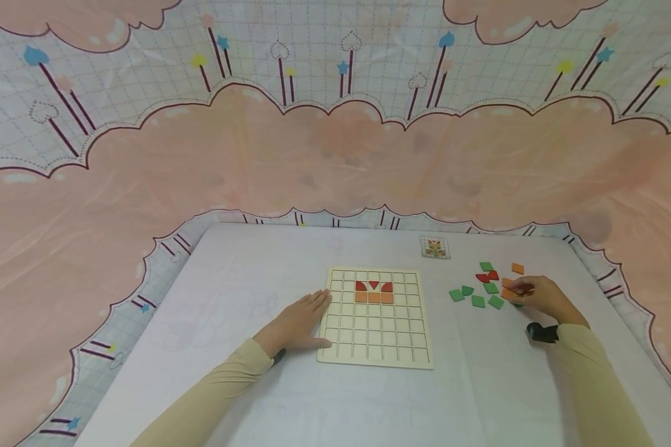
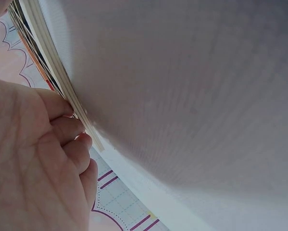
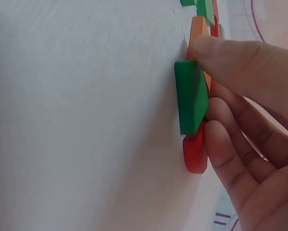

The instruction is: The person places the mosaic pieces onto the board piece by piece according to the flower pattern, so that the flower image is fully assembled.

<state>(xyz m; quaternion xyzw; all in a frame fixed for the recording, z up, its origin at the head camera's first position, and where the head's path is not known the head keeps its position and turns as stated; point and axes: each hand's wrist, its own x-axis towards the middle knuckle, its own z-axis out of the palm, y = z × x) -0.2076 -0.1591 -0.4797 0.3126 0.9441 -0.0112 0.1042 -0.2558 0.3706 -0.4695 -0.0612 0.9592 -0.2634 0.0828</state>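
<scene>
A cream grid board (image 1: 375,335) lies on the table. Near its top sit red pieces (image 1: 386,287) above a row of orange squares (image 1: 374,298). My left hand (image 1: 297,321) rests against the board's left edge with fingers extended; the left wrist view shows the fingertips at the board's side (image 2: 62,79). Off to the right, my right hand (image 1: 542,297) pinches an orange square tile (image 3: 197,36) among the loose pieces, thumb on its face. Close below that thumb stand a green tile (image 3: 187,98) and a red piece (image 3: 195,156), beside the curled fingers.
Loose green tiles (image 1: 478,302) and red pieces (image 1: 483,278) lie between the board and my right hand. Another orange tile (image 1: 517,268) sits farther back. A small pattern card (image 1: 435,247) lies behind the board. Patterned cloth (image 1: 335,155) rises beyond the white table (image 1: 246,267).
</scene>
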